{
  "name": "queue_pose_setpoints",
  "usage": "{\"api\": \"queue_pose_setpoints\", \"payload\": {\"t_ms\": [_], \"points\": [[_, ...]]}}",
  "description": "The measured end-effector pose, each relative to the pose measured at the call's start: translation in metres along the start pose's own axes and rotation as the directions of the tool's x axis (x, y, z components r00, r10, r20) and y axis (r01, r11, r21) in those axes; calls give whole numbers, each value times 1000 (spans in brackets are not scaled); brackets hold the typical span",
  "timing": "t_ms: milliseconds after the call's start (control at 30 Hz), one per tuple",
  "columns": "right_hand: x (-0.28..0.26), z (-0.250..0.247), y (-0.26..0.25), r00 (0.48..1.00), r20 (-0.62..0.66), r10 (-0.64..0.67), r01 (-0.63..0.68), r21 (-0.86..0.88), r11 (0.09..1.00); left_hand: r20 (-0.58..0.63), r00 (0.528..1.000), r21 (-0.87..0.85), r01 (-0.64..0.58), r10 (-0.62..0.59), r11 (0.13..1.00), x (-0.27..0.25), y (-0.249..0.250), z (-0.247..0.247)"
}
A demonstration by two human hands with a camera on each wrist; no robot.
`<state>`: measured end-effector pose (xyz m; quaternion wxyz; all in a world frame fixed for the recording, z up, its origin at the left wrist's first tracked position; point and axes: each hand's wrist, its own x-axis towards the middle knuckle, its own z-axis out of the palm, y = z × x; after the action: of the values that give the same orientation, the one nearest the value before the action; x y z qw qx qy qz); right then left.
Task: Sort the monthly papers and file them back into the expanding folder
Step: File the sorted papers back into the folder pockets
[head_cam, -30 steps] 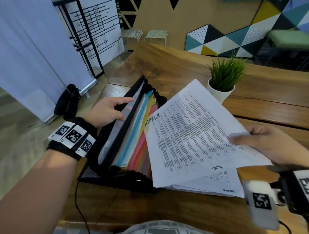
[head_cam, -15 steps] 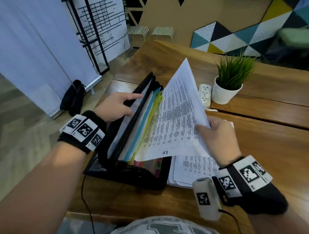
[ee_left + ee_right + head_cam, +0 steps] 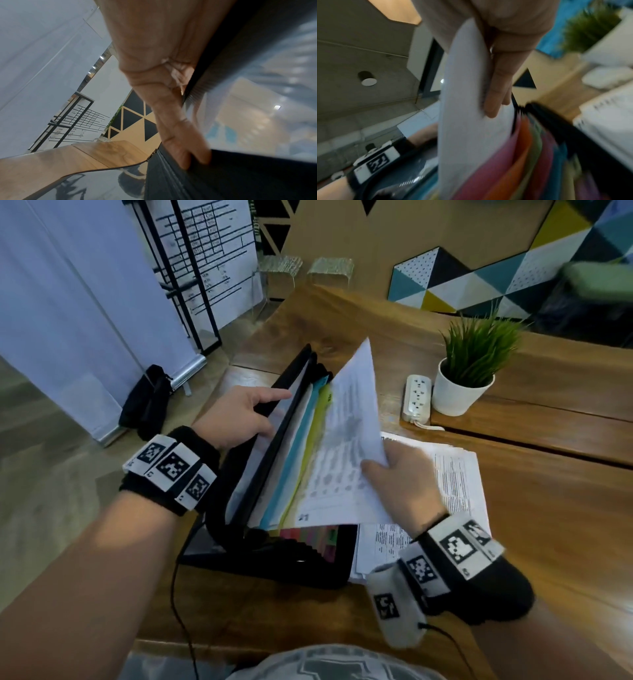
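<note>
White paper is pinched in my right hand, its lower edge inside the black folder at six o'clock on the table. My left hand grips the folder's front flap at nine o'clock. More sheets lie at three o'clock.

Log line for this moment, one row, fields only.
left hand: holds expanding folder open | right hand: grips printed sheet, lower edge in a front pocket | paper stack: on table, unfiled

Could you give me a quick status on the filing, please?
Left hand holds expanding folder open. Right hand grips printed sheet, edge entering a pocket. Paper stack waits beside. Nothing in the way.
</note>
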<state>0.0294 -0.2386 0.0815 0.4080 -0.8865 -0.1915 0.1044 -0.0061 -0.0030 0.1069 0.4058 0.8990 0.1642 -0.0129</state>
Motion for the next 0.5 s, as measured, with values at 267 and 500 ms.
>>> {"api": "queue_pose_setpoints", "payload": {"t_ms": [267, 500], "points": [[8, 29, 24, 973, 167, 159, -203, 298, 933, -3, 1000, -28, 12, -12, 1000, 0, 1, 2], [10, 68, 19, 960, 266, 84, -127, 149, 981, -41, 999, -95, -7, 3, 995, 1, 6, 14]]}}
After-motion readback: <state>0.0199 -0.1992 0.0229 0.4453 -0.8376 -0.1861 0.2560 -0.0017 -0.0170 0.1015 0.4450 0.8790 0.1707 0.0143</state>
